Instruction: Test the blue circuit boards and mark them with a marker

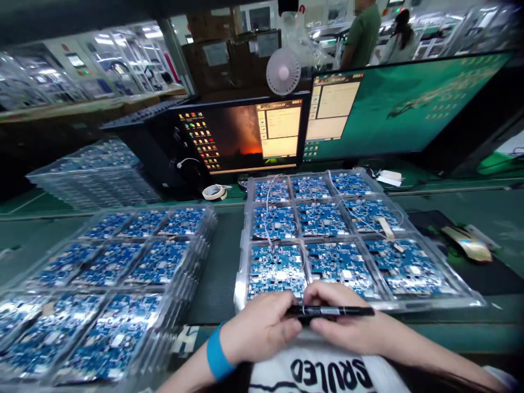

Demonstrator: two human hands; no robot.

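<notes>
My left hand [266,327], with a blue band [220,352] on its wrist, grips one end of a black marker pen [331,311]. The fingers of my right hand [347,322] are closed round the same pen, which lies level and points right. Both hands are close together in front of my body, at the near edge of a clear plastic tray [241,267]. Blue circuit boards [276,267] fill the tray's compartments, and thin white cables [268,210] lie across some of them. A small beige strip [385,228] rests on a board at the right.
A stack of trays with blue boards [110,262] stands at the left, another stack [98,174] behind it. At the back are two monitors [241,136], a small fan [283,71] and a tape roll [214,192]. A mouse [466,244] lies right. Two people [362,35] are in the background.
</notes>
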